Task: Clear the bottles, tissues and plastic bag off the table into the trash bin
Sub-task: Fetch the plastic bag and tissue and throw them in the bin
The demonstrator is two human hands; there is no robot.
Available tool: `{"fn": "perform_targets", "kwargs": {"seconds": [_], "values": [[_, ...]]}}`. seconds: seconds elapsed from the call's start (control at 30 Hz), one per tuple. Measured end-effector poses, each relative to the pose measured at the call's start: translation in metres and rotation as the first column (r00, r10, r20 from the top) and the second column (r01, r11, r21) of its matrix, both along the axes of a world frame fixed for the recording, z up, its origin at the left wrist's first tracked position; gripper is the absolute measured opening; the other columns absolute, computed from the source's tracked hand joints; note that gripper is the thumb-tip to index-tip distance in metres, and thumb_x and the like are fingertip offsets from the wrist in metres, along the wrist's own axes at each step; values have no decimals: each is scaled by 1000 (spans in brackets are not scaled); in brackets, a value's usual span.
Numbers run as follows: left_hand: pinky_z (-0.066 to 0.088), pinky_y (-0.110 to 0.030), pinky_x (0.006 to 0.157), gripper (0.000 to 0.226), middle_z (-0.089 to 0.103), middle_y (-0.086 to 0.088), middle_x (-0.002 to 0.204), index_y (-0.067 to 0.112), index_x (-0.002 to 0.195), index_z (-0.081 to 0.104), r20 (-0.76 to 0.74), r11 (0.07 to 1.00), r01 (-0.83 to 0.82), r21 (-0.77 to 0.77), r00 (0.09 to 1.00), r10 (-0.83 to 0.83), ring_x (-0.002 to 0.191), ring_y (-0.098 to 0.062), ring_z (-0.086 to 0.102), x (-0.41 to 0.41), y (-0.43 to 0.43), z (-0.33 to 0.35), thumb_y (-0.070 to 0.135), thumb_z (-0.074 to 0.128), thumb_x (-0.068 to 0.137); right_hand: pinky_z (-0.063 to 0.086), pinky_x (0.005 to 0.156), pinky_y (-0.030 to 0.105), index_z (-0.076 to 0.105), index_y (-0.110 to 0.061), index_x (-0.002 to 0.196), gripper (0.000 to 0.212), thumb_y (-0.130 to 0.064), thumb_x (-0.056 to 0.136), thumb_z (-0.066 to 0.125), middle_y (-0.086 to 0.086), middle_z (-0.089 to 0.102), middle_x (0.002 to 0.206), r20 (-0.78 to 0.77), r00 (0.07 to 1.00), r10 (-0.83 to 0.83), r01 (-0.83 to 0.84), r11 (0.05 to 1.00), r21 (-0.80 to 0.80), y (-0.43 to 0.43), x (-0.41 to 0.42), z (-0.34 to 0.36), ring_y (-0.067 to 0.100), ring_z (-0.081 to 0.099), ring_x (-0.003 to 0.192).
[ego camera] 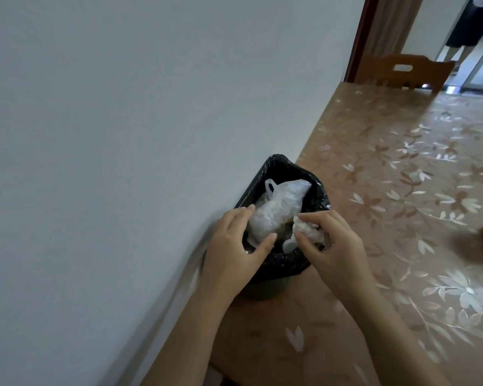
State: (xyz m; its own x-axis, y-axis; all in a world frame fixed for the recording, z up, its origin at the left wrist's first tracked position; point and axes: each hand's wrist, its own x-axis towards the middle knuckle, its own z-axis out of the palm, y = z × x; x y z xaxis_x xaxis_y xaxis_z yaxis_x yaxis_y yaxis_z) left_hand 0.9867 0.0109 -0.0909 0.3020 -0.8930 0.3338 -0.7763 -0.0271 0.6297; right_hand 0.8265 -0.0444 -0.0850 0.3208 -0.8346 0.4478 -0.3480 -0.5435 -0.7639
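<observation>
The table is seen bare of litter beside the black-lined trash bin. The plastic bag is pressed into the bin by the left hand, fingers spread. Crumpled tissues are pinched in the right hand; they are best released low, inside the rim.

A: Identify the setting.

B: A home, dining area. Evidence: a long table with a floral cover stands against a plain pale wall.

A: Supporting items?

B: A wooden chair with a cut-out back stands at the far end of the table. A small bin with a black liner stands at the table's wall-side edge. Beyond the chair, a dark door frame opens onto another room, where a person's legs show.
</observation>
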Motion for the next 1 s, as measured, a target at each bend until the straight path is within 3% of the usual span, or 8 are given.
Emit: {"fn": "perform_targets", "kwargs": {"seconds": [0.1, 0.27, 0.43, 0.53, 0.7, 0.83, 1.0], "values": [[32, -15, 95, 63, 54, -2, 124, 13, 128, 51, 29, 998, -56, -37, 998, 57, 116, -12, 46, 4, 18, 0, 53, 45, 80, 41, 68, 8, 64, -10, 98, 22, -4, 78, 70, -3, 59, 90, -17, 1000, 25, -26, 999, -40, -1, 14, 5, 1, 53, 85], [28, -12, 98, 48, 59, -5, 118, 8, 121, 56, 66, 988, -96, -117, 992, 104, 112, -10, 46, 7, 41, -4, 39, 47, 85, 39, 71, 7, 64, -8, 100, 22, -7, 79, 69, -5, 56, 89, -109, 994, 30, -39, 996, -77, -1, 33, -3, 9, 54, 81], [28, -17, 98, 48, 59, -7, 118, 9, 123, 55, 102, 991, -99, -89, 989, 108, 112, -10, 44, 4, 54, -9, 37, 46, 86, 48, 70, 32, 64, -3, 97, 21, -6, 77, 71, 4, 60, 89, -199, 980, -3, -21, 993, -115, 0, 36, -19, 21, 56, 84], [30, -18, 96, 48, 60, -7, 117, 8, 122, 56, 121, 991, -111, -74, 985, 119, 111, -10, 44, 3, 57, -12, 37, 46, 86, 40, 73, 30, 64, -4, 98, 22, -7, 77, 71, 6, 60, 90, -232, 972, -24, -3, 993, -114, 2, 35, -23, 21, 53, 85], [43, -27, 88, 48, 61, -6, 117, 10, 122, 56, 178, 989, -138, -44, 974, 143, 110, -11, 44, 0, 60, -17, 38, 44, 86, 43, 77, 36, 65, -4, 95, 24, -6, 73, 74, 8, 62, 90, -237, 971, -28, -6, 990, -141, 6, 34, -28, 25, 53, 87], [46, -31, 88, 46, 62, -6, 115, 9, 120, 58, 228, 988, -144, -47, 962, 151, 107, -18, 54, -3, 60, -18, 37, 43, 86, 37, 77, 30, 65, -4, 97, 26, -7, 73, 74, 8, 61, 89, -260, 965, -41, 2, 988, -152, 8, 27, -30, 26, 54, 85], [49, -34, 86, 46, 63, -8, 113, 8, 119, 59, 255, 991, -131, -30, 958, 135, 105, -22, 58, -9, 62, -14, 37, 43, 87, 40, 83, 35, 65, -4, 98, 25, -7, 74, 74, 10, 62, 95, -269, 961, -62, 14, 984, -178, 13, 17, -27, 29, 56, 92]]}}
